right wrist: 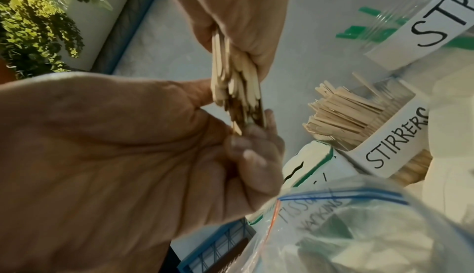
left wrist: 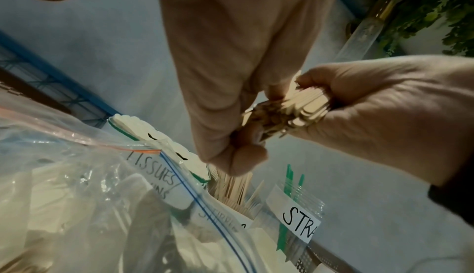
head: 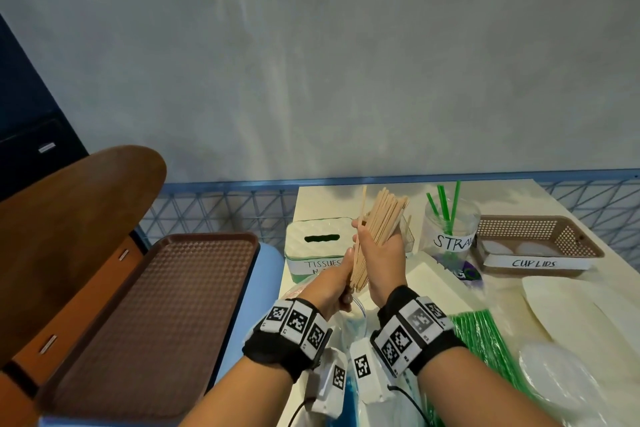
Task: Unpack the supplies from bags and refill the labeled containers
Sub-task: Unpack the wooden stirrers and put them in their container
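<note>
Both hands hold one bundle of wooden stirrers [head: 381, 218] upright above the table's left part. My right hand [head: 379, 248] grips the bundle's middle, fingers wrapped round it. My left hand [head: 337, 284] pinches its lower end. The left wrist view shows the bundle's ends [left wrist: 295, 109] between my left hand [left wrist: 238, 145] and right hand [left wrist: 372, 115]. Just behind stands the clear container labelled STIRRERS [right wrist: 397, 141], partly filled with sticks. Below the hands lies an open clear zip bag [left wrist: 102, 196].
A tissue box [head: 318, 243] stands left of the stirrer container, a straw jar [head: 450, 232] with green straws to its right, then a brown CUP LIDS basket [head: 540, 243]. Bagged green straws [head: 485, 340] and clear lids [head: 561, 378] lie near right. A brown tray [head: 156, 315] sits left.
</note>
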Demonstrator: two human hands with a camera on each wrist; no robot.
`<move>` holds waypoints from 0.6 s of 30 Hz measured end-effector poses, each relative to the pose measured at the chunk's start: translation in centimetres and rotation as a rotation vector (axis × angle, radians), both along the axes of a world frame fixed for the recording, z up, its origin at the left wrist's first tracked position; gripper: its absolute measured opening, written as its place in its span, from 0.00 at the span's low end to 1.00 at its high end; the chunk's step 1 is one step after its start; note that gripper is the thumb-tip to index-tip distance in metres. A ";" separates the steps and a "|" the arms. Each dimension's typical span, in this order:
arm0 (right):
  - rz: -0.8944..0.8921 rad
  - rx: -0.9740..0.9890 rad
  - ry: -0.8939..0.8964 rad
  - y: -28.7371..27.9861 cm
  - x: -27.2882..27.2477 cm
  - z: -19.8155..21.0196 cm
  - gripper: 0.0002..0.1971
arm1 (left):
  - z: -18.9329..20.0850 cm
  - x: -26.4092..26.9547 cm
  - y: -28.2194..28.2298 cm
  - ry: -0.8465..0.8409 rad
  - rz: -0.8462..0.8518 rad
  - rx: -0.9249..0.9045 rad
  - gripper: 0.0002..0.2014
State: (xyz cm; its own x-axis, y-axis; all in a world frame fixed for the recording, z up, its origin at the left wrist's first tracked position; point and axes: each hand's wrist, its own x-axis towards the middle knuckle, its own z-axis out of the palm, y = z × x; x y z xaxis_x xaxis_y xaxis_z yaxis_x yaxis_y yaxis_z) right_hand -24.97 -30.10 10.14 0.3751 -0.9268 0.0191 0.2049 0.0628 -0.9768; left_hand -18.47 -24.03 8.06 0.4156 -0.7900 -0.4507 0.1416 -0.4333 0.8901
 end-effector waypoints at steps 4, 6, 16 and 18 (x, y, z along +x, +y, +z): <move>0.013 0.009 -0.043 -0.3 -0.2 0.0 0.14 | 0.3 -0.1 -0.2 0.016 0.002 -0.018 0.26; 0.019 -0.007 -0.051 -0.4 -0.3 0.0 0.12 | 0.2 -0.2 -0.4 0.016 0.010 -0.025 0.27; 0.047 -0.183 0.044 -0.7 -0.4 0.2 0.13 | 1.8 0.2 -0.6 0.460 0.050 -0.113 0.38; 0.091 -0.181 0.051 -0.8 -0.7 0.1 0.11 | 2.0 0.5 -0.6 0.474 0.031 -0.119 0.40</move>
State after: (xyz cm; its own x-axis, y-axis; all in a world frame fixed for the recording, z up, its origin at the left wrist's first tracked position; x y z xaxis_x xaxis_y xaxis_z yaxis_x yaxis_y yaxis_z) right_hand -25.66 -30.88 10.28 0.4615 -0.8724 0.1608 0.1562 -0.0985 -0.9828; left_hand -17.93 -24.63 10.05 0.2109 -0.8380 -0.5032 0.5544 -0.3215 0.7677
